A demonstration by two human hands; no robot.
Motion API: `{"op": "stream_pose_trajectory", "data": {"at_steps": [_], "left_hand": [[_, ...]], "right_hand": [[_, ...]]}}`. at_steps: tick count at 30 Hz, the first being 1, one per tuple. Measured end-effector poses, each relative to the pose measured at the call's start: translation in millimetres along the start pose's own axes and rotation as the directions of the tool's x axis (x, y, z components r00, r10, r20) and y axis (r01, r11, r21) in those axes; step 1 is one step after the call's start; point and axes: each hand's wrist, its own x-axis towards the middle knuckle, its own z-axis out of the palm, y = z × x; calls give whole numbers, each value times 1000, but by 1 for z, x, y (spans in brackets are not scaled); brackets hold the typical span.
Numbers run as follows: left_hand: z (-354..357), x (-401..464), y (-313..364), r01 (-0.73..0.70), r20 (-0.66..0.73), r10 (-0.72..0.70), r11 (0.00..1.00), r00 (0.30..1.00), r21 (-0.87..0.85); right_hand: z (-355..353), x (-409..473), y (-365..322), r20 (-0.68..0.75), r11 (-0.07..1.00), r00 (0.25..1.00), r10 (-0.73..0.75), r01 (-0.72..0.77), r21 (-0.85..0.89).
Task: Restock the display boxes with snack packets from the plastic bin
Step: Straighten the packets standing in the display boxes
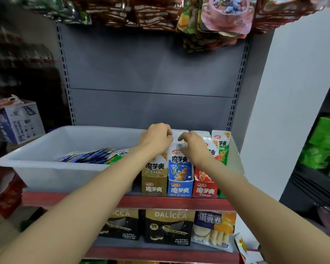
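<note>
blue display box (180, 189) | under both hands | left hand (156, 138), right hand (193, 147) fingers curled at its top packets

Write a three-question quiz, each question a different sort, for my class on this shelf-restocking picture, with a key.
1. True or false: the white plastic bin stands left of the display boxes.
2. Which display box are both hands working above? A gold B blue C green
3. Fill in: the boxes on the shelf below read ____.

Key
1. True.
2. B: the left hand and right hand meet over the blue display box.
3. DALICCA, on the black wafer boxes.
</note>
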Motion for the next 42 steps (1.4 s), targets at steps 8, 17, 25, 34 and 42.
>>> {"op": "stream_pose_trajectory", "data": {"at_steps": [8,17,25,34,42], "left_hand": [[-47,-47,-44,80,-175,-125,967,977,-243],[-81,-30,-190,413,-69,-429,894,900,-172],[-106,-5,-280,589,256,-584,805,770,67],[-110,-6,-296,634,541,-645,734,540,243],[-119,-16,-273,716,507,-577,687,640,-122]], "right_hand": [[-19,-16,-89,-128,954,980,-151,178,242],[88,55,-187,288,946,933,-217,129,298],[155,121,-219,604,975,779,-169,43,217],[171,124,-255,785,949,620,17,-257,183],[170,121,-266,673,692,664,324,-652,310]]}}
